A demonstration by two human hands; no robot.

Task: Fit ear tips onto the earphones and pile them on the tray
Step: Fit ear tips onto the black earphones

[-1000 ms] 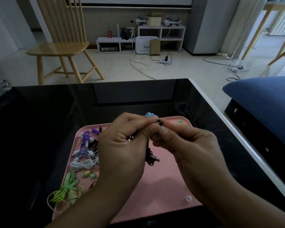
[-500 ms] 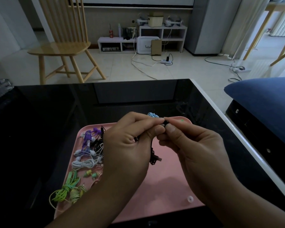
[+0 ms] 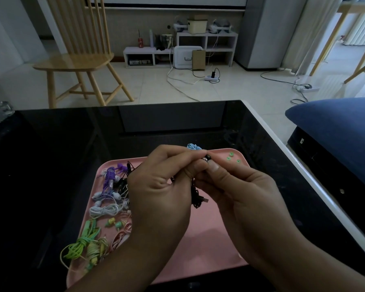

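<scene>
While both hands meet above the pink tray (image 3: 209, 245), the left hand (image 3: 158, 190) and the right hand (image 3: 238, 192) pinch a black earbud (image 3: 207, 159) between thumb and fingertips, its black cable (image 3: 196, 194) dangling in a bunch below them over the tray. Three green ear tips (image 3: 231, 158) lie loose on the tray's far right corner, and a light blue coil (image 3: 193, 146) sits at its far edge. Bundled earphones in purple (image 3: 111, 178), white (image 3: 103, 210) and green (image 3: 82, 243) are heaped along the tray's left side, on the black table (image 3: 51, 154)
</scene>
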